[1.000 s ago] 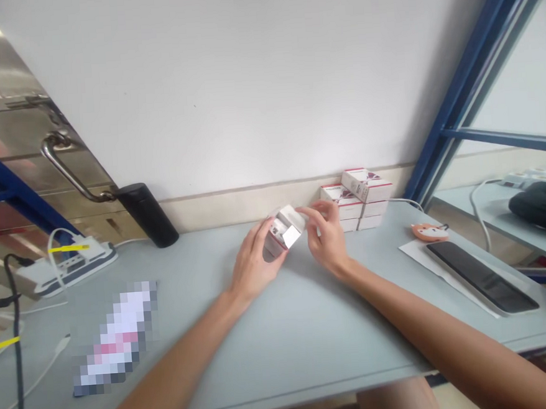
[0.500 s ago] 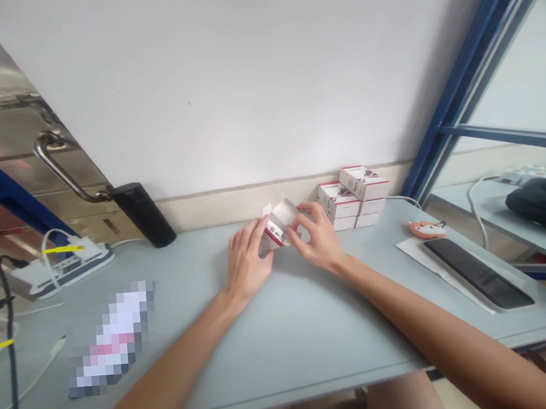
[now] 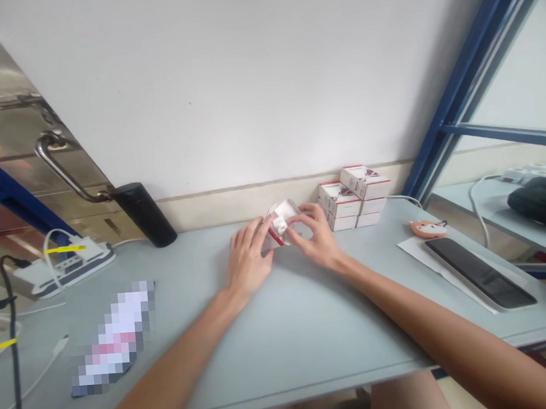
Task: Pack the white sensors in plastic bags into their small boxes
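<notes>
An open white cardboard box with red edging (image 3: 275, 237) sits tilted at the pale grey-blue tabletop's (image 3: 282, 341) middle. The left hand (image 3: 250, 255) clasps it, hiding one side; the right hand (image 3: 319, 238) pinches a small, blurred white piece (image 3: 280, 223) at its opening. Leftward, pixelation obscures a flat pale item (image 3: 116, 340).

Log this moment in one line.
left grip: holding open red-and-white carton | right grip: at small white item, carton opening | stacked cartons: beyond right grip
</notes>
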The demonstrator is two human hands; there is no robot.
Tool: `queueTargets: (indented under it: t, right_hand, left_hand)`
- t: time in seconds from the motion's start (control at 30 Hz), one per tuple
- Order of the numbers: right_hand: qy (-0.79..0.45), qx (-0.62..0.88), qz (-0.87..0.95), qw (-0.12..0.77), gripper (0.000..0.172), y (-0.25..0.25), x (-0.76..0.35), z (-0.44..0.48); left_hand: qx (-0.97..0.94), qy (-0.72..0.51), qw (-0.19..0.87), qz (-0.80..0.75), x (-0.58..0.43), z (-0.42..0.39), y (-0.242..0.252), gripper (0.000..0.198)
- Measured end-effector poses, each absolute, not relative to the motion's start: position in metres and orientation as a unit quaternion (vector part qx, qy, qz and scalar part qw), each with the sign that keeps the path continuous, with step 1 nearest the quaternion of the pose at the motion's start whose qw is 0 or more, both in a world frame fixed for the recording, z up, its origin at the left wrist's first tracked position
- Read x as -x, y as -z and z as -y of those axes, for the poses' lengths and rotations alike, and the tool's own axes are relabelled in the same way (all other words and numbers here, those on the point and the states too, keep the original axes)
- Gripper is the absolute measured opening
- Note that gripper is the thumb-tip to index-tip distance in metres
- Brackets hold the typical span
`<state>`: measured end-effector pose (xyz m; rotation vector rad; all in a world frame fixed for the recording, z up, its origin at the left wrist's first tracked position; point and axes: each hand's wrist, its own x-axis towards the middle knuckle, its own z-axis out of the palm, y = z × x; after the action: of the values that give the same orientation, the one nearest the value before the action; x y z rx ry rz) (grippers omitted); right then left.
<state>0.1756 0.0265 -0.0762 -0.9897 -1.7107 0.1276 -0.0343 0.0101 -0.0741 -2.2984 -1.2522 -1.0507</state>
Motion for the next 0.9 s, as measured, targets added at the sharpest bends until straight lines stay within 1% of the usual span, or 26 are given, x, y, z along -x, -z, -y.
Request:
queueTargets:
  t: [0.1, 0.17, 0.23, 0.3, 0.4, 0.47, 0.6, 0.77, 0.83, 0.9]
  right_hand:
    - [-0.026, 0.418, 0.684, 0.597, 0.02, 0.063, -0.184, -0.027]
    - [0.002, 0.458, 0.647, 0.61, 0.022, 0.053, -0.197, -0.03]
    - [0.033, 0.52, 0.61, 0.597, 0.026, 0.046, -0.214, -0.036]
    - [0.06, 0.579, 0.585, 0.564, 0.031, 0.042, -0.231, -0.042]
    - [0.074, 0.644, 0.575, 0.499, 0.029, 0.043, -0.25, -0.051]
    - [0.078, 0.661, 0.578, 0.473, 0.029, 0.046, -0.255, -0.055]
    - [0.115, 0.668, 0.573, 0.461, 0.029, 0.05, -0.26, -0.057]
    - [0.09, 0.698, 0.574, 0.417, 0.028, 0.047, -0.268, -0.057]
    - [0.101, 0.695, 0.566, 0.432, 0.03, 0.044, -0.266, -0.054]
    - [0.116, 0.664, 0.573, 0.466, 0.03, 0.04, -0.258, -0.049]
  left_hand:
    - [0.799, 0.375, 0.163, 0.441, 0.035, -0.011, 0.074, 0.082]
    - [0.799, 0.374, 0.168, 0.44, 0.035, -0.012, 0.075, 0.082]
    - [0.8, 0.372, 0.171, 0.438, 0.035, -0.012, 0.075, 0.082]
    - [0.799, 0.373, 0.174, 0.439, 0.035, -0.011, 0.075, 0.081]
    - [0.795, 0.376, 0.176, 0.442, 0.035, -0.011, 0.074, 0.08]
    - [0.795, 0.377, 0.175, 0.442, 0.035, -0.011, 0.073, 0.081]
    - [0.797, 0.38, 0.172, 0.437, 0.035, -0.012, 0.073, 0.083]
    - [0.796, 0.38, 0.169, 0.44, 0.035, -0.012, 0.074, 0.084]
    - [0.796, 0.379, 0.172, 0.44, 0.035, -0.012, 0.073, 0.083]
    - [0.796, 0.377, 0.173, 0.44, 0.035, -0.011, 0.072, 0.083]
